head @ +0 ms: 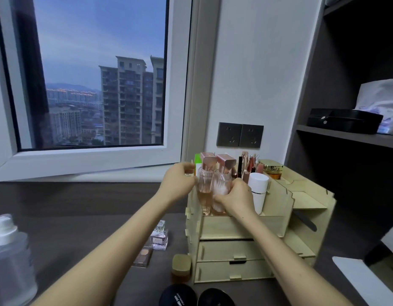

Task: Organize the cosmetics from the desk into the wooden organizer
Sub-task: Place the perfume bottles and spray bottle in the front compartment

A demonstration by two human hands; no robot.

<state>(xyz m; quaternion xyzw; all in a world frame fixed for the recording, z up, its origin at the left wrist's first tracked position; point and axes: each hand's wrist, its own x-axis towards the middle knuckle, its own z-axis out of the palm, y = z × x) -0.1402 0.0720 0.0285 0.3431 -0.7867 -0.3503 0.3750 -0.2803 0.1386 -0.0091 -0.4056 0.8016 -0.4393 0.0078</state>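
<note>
Wooden organizer (pixel 242 226) sits on the dark desk (pixel 80 206), right of centre, by the wall. Its top front-left slot holds two pink-capped bottles upright and touching: a clear pink bottle (pixel 205 184) on the left, a milky pink bottle (pixel 222 184) on the right.

Right hand (pixel 236 198) wraps around the milky pink bottle low down, fingers curled on its front. Left hand (pixel 179 182) is at the organizer's upper left edge, just beside the clear pink bottle, fingers curled in. Can't tell if they pinch the wall or some small item.

Same top level, going right:
- white tube (pixel 258 186), upright
- bunch of lipsticks & brushes (pixel 246 166) behind it
- gold-lidded jar (pixel 272 168) at the back
- green box (pixel 197 159) peeking out behind the bottles

Two drawers (pixel 231 250) below, both pushed in.

On the desk in front of and left of the organizer:
- small perfume bottle (pixel 159 236)
- eyeshadow palette (pixel 143 256) lying flat
- gold-capped pot (pixel 181 268), near the lower drawer
- two black compacts (pixel 179 295) at the bottom edge
- big clear spray bottle (pixel 11 257) far left, well apart

Wall sockets (pixel 239 135) sit above the organizer and a window (pixel 98 74) is to the left. A shelf (pixel 345 134) on the right carries a black case (pixel 343 120) & a tissue pack (pixel 381 100).
</note>
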